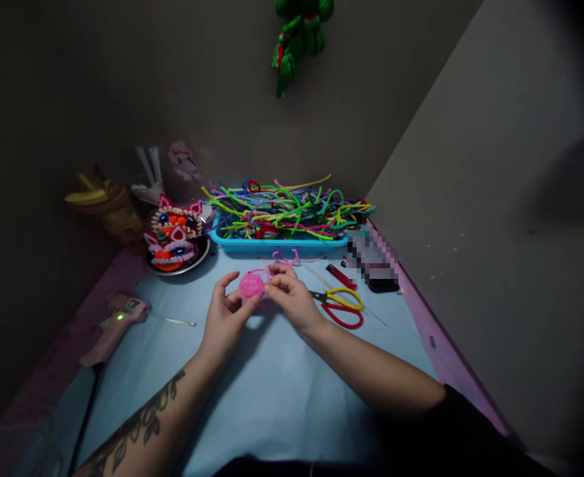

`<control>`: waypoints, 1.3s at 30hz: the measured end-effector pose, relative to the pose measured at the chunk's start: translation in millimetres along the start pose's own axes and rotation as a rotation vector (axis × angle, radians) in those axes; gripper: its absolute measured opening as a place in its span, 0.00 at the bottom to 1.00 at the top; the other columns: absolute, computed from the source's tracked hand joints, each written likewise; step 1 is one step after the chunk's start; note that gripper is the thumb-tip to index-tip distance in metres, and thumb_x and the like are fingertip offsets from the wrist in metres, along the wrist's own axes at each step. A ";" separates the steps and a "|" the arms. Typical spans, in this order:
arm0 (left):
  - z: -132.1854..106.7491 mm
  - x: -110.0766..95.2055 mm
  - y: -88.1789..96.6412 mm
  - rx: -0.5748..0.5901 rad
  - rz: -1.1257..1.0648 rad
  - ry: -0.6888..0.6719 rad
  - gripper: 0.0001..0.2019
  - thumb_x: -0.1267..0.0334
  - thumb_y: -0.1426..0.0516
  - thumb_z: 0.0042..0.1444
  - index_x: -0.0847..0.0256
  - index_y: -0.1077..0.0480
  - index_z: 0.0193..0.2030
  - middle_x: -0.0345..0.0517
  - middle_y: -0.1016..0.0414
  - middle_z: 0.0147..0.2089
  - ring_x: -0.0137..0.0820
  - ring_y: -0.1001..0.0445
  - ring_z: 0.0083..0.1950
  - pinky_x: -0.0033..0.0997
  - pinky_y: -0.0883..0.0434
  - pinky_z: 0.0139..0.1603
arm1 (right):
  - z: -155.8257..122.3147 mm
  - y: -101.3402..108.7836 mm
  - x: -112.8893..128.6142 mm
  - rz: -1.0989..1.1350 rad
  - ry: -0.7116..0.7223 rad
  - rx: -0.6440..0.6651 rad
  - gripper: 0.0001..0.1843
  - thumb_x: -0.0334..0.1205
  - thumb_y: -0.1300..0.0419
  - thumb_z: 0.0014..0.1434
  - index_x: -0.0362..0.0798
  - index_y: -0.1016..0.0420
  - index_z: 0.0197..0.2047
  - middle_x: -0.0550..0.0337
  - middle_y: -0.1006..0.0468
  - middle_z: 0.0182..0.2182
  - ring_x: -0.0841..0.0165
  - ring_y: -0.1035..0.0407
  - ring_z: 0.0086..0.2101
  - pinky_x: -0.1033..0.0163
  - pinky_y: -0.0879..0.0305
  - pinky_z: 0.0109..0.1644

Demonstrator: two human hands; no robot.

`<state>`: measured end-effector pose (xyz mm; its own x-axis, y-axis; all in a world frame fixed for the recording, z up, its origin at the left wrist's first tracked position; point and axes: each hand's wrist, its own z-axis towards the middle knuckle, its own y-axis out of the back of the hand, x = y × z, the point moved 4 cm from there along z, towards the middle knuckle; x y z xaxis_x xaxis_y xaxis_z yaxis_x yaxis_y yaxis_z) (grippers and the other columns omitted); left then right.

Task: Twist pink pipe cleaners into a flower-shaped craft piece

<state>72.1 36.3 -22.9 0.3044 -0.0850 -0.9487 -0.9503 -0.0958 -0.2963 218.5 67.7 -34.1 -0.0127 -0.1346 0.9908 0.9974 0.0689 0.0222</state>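
A round pink pipe-cleaner coil [251,286] is held upright above the table, its flat face toward me. My left hand [227,308] grips its left and lower edge between thumb and fingers. At its right edge, my right hand [294,298] pinches a pink pipe cleaner [266,268] close to the coil; the fingertips partly hide the join. More pink pipe cleaner [287,256] bends into loops just beyond my right fingers. Right of that hand lie scissors [344,306] with one yellow and one red handle.
Behind my hands, a blue tray [282,246] overflows with colourful pipe cleaners [292,209]. A red lighter [341,276] and a blurred phone [374,262] lie at right. Leftward are a glue gun [118,328] with a green light, a metal bowl [187,267] of fuzzy figures, and a cup [116,212].
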 end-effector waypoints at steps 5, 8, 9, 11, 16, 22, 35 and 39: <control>6.5 0.0 4.6 -0.042 -0.037 0.020 0.35 0.58 0.28 0.41 0.58 0.39 0.53 0.38 0.19 0.29 0.27 0.24 0.27 0.25 0.31 0.33 | 6.2 16.2 8.7 -0.146 0.212 -0.114 0.09 0.42 0.38 0.58 0.51 0.26 0.42 0.58 0.25 0.40 0.64 0.30 0.43 0.59 0.35 0.48; 8.6 1.6 7.1 -0.048 -0.038 0.023 0.34 0.58 0.28 0.41 0.58 0.39 0.52 0.37 0.19 0.28 0.26 0.24 0.27 0.24 0.31 0.33 | 9.2 24.2 22.3 -0.346 0.444 -0.094 0.09 0.35 0.41 0.61 0.52 0.25 0.44 0.58 0.21 0.36 0.64 0.29 0.39 0.57 0.34 0.48; 8.8 2.5 7.2 -0.037 -0.034 0.026 0.34 0.58 0.28 0.42 0.58 0.39 0.52 0.38 0.19 0.29 0.26 0.24 0.27 0.25 0.31 0.33 | 9.6 25.1 25.8 -0.424 0.512 -0.074 0.09 0.33 0.42 0.61 0.52 0.24 0.44 0.57 0.20 0.37 0.63 0.29 0.40 0.55 0.34 0.48; 8.7 3.9 6.7 -0.007 -0.025 0.028 0.33 0.58 0.29 0.44 0.58 0.39 0.53 0.39 0.18 0.30 0.27 0.24 0.28 0.26 0.30 0.34 | 9.8 25.1 29.7 -0.550 0.603 -0.031 0.10 0.31 0.43 0.62 0.51 0.23 0.43 0.55 0.19 0.37 0.61 0.29 0.40 0.53 0.33 0.48; 8.8 4.5 5.9 -0.004 -0.013 0.034 0.34 0.57 0.28 0.42 0.59 0.39 0.52 0.38 0.19 0.28 0.28 0.24 0.26 0.27 0.31 0.33 | 6.5 22.8 31.7 -0.617 0.664 -0.014 0.11 0.29 0.43 0.61 0.52 0.20 0.37 0.56 0.21 0.32 0.63 0.28 0.38 0.55 0.31 0.45; 11.8 4.7 9.2 -0.027 -0.017 0.018 0.34 0.57 0.28 0.41 0.59 0.39 0.51 0.39 0.19 0.29 0.27 0.25 0.27 0.27 0.31 0.34 | 7.1 20.8 29.7 -0.392 0.524 0.031 0.10 0.32 0.39 0.59 0.54 0.16 0.38 0.59 0.21 0.33 0.68 0.26 0.35 0.61 0.29 0.40; 11.1 1.9 8.8 -0.043 -0.002 0.012 0.34 0.57 0.28 0.40 0.58 0.39 0.51 0.38 0.20 0.28 0.29 0.24 0.26 0.28 0.32 0.32 | 15.0 13.2 5.3 -0.135 0.014 0.282 0.16 0.35 0.38 0.52 0.48 0.17 0.44 0.59 0.16 0.35 0.67 0.26 0.34 0.62 0.31 0.39; 11.0 2.9 9.0 -0.076 -0.029 0.023 0.33 0.56 0.27 0.38 0.58 0.38 0.49 0.35 0.22 0.26 0.29 0.25 0.24 0.28 0.32 0.31 | 8.5 8.4 10.9 -0.191 0.113 0.273 0.30 0.25 0.42 0.48 0.50 0.24 0.55 0.58 0.20 0.44 0.67 0.27 0.43 0.59 0.31 0.50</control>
<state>63.8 46.0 -29.4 0.3340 -0.1036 -0.9369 -0.9336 -0.1730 -0.3137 226.1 75.2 -22.0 -0.1742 -0.2782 0.9446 0.9217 0.2915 0.2559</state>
